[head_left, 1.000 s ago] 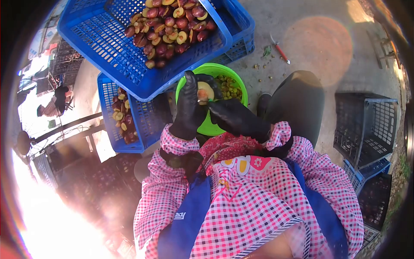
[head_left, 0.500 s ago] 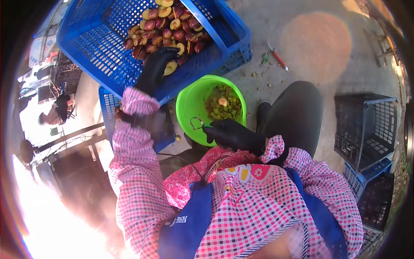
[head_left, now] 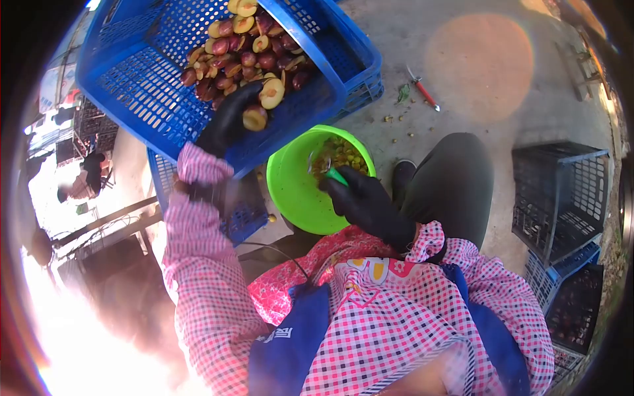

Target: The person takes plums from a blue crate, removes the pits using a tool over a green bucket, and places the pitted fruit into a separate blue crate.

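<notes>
My left hand, in a black glove, is inside the tilted blue crate, its fingers closed on cut plum halves. Their yellow flesh faces up. Behind it lies a heap of halved red plums. My right hand, also gloved in black, grips the green handle of a pitting tool. The tool's metal loop is over the bright green bucket. Down in that bucket are plum stones and yellowish scraps, partly hidden by the hand.
Red-handled shears lie on the concrete floor beside a green leaf and small scraps. Stacked black and blue crates stand at the right. My knee is close to the bucket. At far left, another person sits in bright light.
My left hand has drawn back slightly toward me with plum halves in its fingers. My right hand has moved up and right, bringing the pitting tool's loop near the scraps.
</notes>
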### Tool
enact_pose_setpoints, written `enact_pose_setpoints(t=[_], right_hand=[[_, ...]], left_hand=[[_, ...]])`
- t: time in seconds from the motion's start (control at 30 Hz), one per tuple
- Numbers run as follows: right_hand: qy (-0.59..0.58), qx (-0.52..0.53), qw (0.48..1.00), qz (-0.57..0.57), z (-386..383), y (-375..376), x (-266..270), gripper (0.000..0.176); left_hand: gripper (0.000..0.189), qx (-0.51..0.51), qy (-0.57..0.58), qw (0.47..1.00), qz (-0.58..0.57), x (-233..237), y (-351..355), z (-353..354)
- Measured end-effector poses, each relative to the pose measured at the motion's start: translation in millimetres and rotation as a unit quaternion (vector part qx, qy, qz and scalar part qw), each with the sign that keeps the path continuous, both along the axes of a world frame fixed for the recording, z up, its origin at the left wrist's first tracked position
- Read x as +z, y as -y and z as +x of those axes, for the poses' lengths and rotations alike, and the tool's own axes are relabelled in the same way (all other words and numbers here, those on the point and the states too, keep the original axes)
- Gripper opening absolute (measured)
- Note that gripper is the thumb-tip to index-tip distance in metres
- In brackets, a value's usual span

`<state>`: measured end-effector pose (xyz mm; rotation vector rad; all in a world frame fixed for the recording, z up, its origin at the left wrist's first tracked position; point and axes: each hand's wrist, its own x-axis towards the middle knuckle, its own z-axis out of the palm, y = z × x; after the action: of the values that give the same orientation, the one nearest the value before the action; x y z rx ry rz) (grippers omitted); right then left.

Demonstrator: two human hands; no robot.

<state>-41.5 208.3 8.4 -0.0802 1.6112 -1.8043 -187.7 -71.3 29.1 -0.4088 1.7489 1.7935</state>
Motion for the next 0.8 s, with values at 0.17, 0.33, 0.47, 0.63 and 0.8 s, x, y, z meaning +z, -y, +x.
enact_pose_setpoints(t=[0.17,0.33,0.47,0.63,0.8], right_hand=[[-0.149,-0.04,0.987,0.035,7.4,7.2,-8.1,0.03],[-0.447,0.041,0.885,0.12,22.8,6.9,-25.8,0.032],[-0.407,0.026,0.907,0.103,25.1,6.7,-17.2,0.035],[-0.493,0.003,0.867,0.066,28.0,10.0,-31.4,0.04],[-0.265,0.103,0.958,0.037,11.8,2.1,-1.2,0.025]], left_hand=[[0.038,0.161,0.03,0.978,0.127,37.9,-56.9,123.8],[0.048,0.141,-0.055,0.983,0.108,9.4,-84.9,168.8],[0.053,0.175,-0.062,0.978,0.094,3.1,-96.9,173.0],[0.056,0.241,-0.092,0.965,0.048,-11.6,-96.8,179.5],[0.055,0.186,-0.11,0.974,0.065,-9.0,-97.5,177.9]])
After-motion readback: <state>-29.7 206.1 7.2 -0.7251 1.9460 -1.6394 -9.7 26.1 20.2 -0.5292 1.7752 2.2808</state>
